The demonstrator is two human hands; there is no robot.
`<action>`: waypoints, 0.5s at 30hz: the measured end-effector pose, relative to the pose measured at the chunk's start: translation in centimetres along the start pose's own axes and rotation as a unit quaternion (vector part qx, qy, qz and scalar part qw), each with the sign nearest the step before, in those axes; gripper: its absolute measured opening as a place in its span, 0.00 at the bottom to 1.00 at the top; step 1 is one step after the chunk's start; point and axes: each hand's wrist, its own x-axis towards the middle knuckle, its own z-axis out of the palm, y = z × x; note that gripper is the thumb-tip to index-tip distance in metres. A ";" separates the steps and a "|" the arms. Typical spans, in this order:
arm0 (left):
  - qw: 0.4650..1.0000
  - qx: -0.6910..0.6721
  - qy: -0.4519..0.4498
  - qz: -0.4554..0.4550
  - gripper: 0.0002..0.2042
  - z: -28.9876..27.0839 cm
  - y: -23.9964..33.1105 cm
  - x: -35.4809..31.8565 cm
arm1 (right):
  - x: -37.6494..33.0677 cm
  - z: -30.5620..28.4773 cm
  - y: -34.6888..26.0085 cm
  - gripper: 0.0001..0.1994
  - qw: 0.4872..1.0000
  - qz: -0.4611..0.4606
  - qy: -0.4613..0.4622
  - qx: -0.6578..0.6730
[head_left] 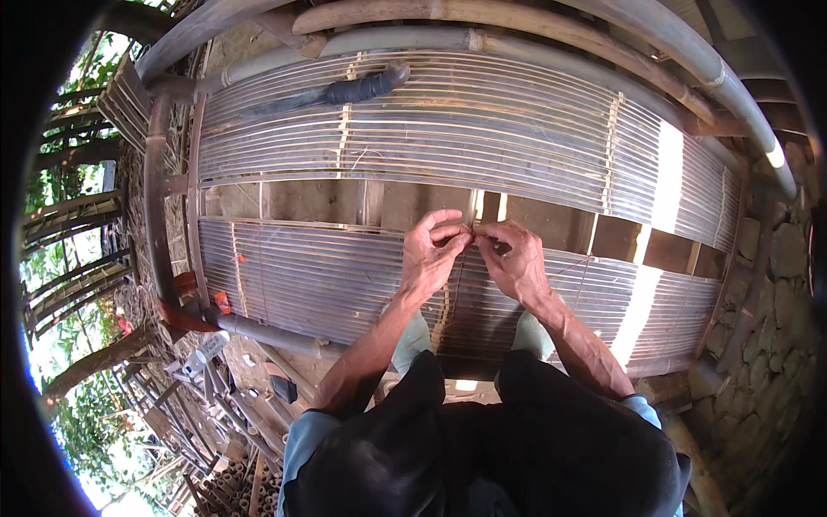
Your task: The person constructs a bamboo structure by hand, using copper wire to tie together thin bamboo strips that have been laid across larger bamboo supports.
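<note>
My left hand [430, 252] and my right hand [519, 261] meet at the upper edge of the near slatted bamboo panel [345, 267]. Both pinch with thumb and forefinger, tips almost touching. A thin dark cord [454, 280] runs down across the slats from between them; its end is hidden by the fingers. Beyond a long gap lies the far slatted panel [491, 112], its thin strips bound by pale cross ties. On that panel rests a machete [357, 89] with a dark wrapped handle, well ahead of my hands.
Bamboo poles [551, 39] frame the far side, and a post [158, 207] stands at the left. Crosspieces [370, 202] show in the gap. My boots [413, 343] are at the panel's near side. A stone wall [780, 319] rises at right; cut bamboo [233, 491] is piled lower left.
</note>
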 end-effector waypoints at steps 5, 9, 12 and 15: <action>0.999 0.048 -0.003 0.006 0.20 -0.6 0.0 -0.1 | 0.4 -0.9 -0.4 0.08 0.997 0.029 -0.066 -0.003; 0.999 0.048 -0.003 -0.024 0.21 -0.3 0.7 -0.1 | 0.4 -0.8 0.2 0.08 0.995 0.046 -0.087 -0.007; 0.999 0.038 0.010 -0.024 0.22 -0.2 0.5 0.2 | 0.3 -0.3 0.8 0.09 0.998 0.015 -0.064 -0.004; 0.999 0.035 0.025 -0.003 0.22 0.0 0.1 0.2 | 0.1 0.0 0.1 0.09 0.996 0.072 -0.049 0.017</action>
